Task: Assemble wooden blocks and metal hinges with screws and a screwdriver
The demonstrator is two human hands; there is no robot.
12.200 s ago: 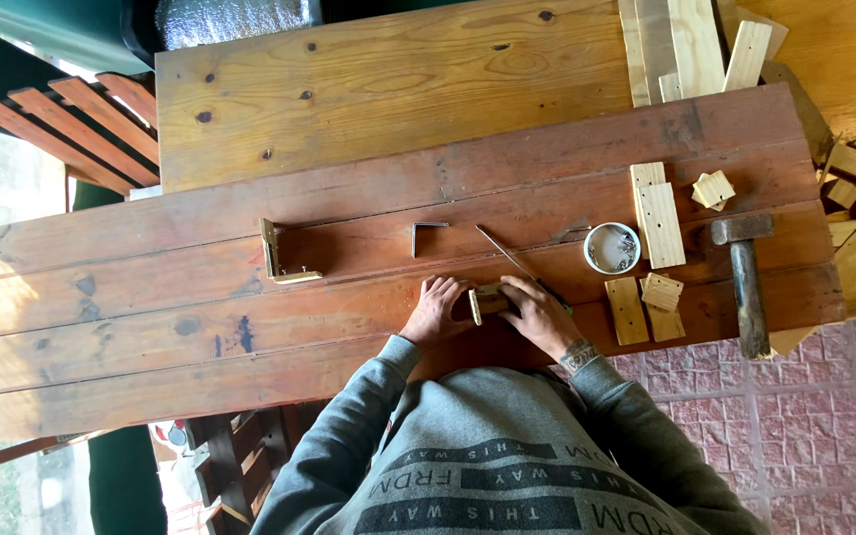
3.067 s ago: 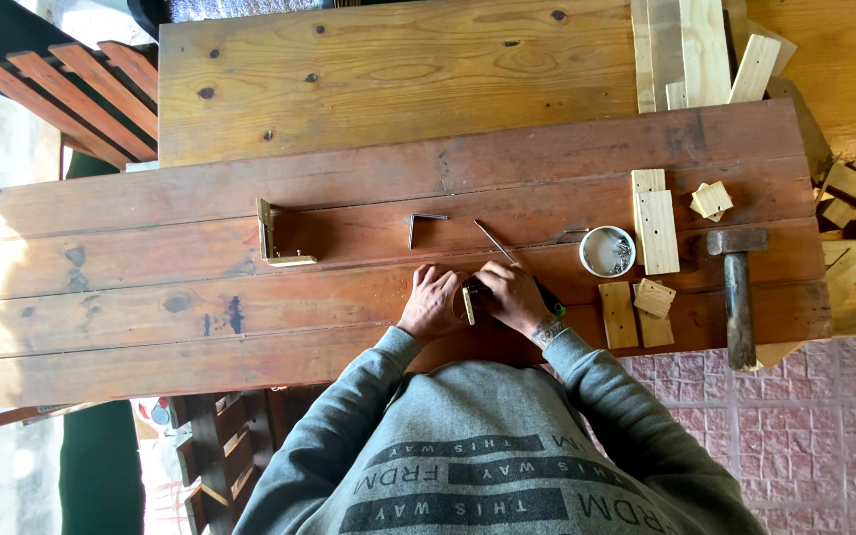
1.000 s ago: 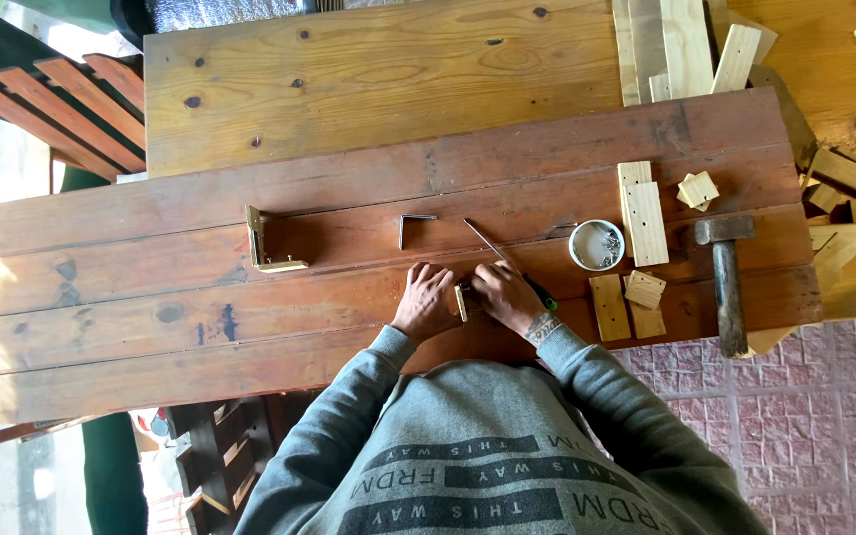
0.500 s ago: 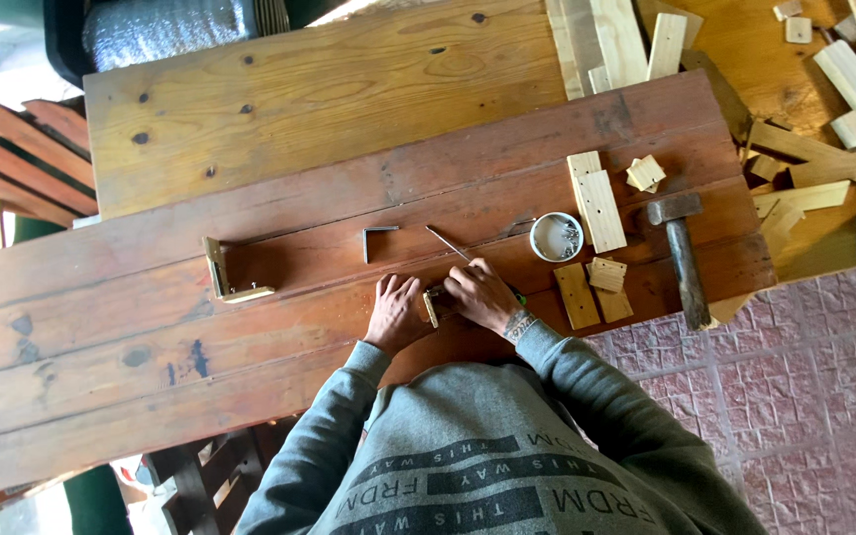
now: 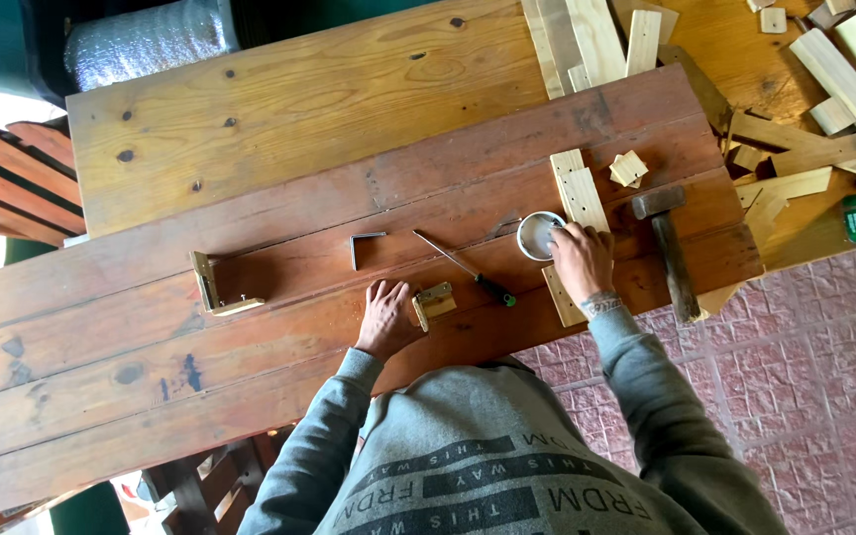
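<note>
My left hand (image 5: 386,319) rests on the red-brown plank bench (image 5: 279,287), fingers against a small wooden block with a metal hinge (image 5: 434,301). My right hand (image 5: 581,260) has its fingers at the rim of a small round tin (image 5: 535,234) and lies over short wood pieces; what it pinches is hidden. A screwdriver (image 5: 464,267) lies loose between the two hands. An L-shaped metal bracket (image 5: 363,246) lies just beyond the left hand.
A hammer (image 5: 668,250) lies right of the right hand. A pale wood strip (image 5: 577,190) and small blocks (image 5: 628,168) lie beyond it. A larger wood-and-metal corner piece (image 5: 216,289) sits to the left. Scrap offcuts (image 5: 804,89) pile at the far right.
My right hand left the hinged block and moved right to the round tin. The screwdriver now lies free on the bench. The left hand stays by the block.
</note>
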